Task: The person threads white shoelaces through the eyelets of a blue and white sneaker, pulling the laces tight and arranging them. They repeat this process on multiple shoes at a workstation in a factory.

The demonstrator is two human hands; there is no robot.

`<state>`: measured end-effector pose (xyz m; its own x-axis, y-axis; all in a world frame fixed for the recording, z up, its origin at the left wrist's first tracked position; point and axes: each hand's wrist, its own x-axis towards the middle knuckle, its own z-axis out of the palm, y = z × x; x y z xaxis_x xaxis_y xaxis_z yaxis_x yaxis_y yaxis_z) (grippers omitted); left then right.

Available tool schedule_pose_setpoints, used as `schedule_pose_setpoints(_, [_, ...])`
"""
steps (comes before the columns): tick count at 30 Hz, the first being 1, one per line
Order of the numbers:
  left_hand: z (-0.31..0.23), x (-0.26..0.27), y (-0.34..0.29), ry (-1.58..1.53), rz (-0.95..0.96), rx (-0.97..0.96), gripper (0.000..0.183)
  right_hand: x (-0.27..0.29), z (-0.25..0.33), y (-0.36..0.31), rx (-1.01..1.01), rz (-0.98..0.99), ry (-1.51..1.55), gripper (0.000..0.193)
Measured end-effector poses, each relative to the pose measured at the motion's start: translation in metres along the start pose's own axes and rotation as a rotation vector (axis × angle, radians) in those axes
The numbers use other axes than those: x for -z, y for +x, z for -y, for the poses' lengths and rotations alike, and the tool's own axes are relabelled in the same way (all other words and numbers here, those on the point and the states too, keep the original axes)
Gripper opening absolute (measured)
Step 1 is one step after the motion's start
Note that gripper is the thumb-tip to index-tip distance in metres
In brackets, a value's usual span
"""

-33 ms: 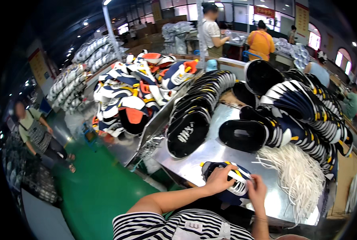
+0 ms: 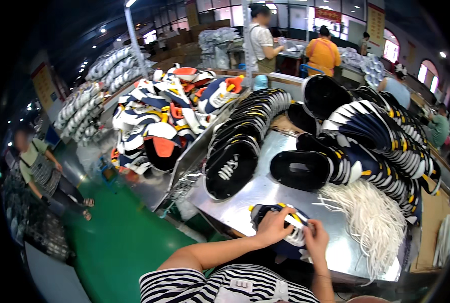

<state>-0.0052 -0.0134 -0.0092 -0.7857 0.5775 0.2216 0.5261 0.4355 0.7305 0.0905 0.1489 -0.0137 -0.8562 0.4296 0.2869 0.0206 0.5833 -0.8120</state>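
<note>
A navy, white and yellow shoe upper (image 2: 288, 248) lies at the front edge of the metal table (image 2: 245, 214), close to my body. White lacing shows in rows across its middle. My left hand (image 2: 274, 227) grips the upper from the left, its fingers bent over the top. At the upper's right side, my right hand (image 2: 316, 240) has thumb and fingers pinched close to the lacing. Whatever is between those fingertips is too small to make out. A heap of loose white shoelaces (image 2: 368, 222) lies to the right of my right hand.
Nested rows of black-lined uppers (image 2: 232, 166) and more stacked uppers (image 2: 381, 126) fill the table's far side. To the left, a metal-sided bin (image 2: 184, 159) holds piled uppers with orange linings. One person (image 2: 43, 171) stands on the green floor; others work at the back.
My right hand has moved slightly left, bringing its fingertips closer to the lacing. My left hand keeps its hold on the upper. The whole view has shifted a little.
</note>
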Motion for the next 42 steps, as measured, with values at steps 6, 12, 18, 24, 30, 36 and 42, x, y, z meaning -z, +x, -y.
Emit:
schedule_pose_setpoints(6, [-0.004, 0.005, 0.015, -0.313, 0.205, 0.043, 0.05, -0.008, -0.014, -0.006, -0.054, -0.18, 0.034, 0.018])
schedule_pose_setpoints(12, [0.015, 0.009, 0.01, -0.614, 0.361, 0.054, 0.054, -0.003, -0.017, -0.002, -0.104, -0.16, 0.347, 0.012])
schedule_pose_setpoints(18, [0.004, 0.005, 0.029, -0.579, 0.338, 0.171, 0.056, 0.0, 0.014, 0.006, 0.188, 0.021, 0.033, 0.023])
schedule_pose_setpoints(24, [0.009, -0.004, 0.033, -0.584, 0.417, 0.174, 0.05, -0.006, -0.008, 0.008, 0.23, -0.026, -0.061, 0.014])
schedule_pose_setpoints(30, [0.013, -0.009, 0.041, -0.503, 0.338, 0.232, 0.041, 0.015, 0.033, -0.013, 0.013, 0.231, 0.479, 0.014])
schedule_pose_setpoints(36, [0.019, -0.02, 0.056, -0.389, 0.342, 0.176, 0.051, -0.018, -0.022, -0.019, -0.153, 0.126, 0.23, 0.012])
schedule_pose_setpoints(42, [-0.02, 0.024, 0.014, -0.1, 0.254, -0.044, 0.05, 0.019, -0.006, -0.045, -0.352, -0.016, 0.577, 0.015])
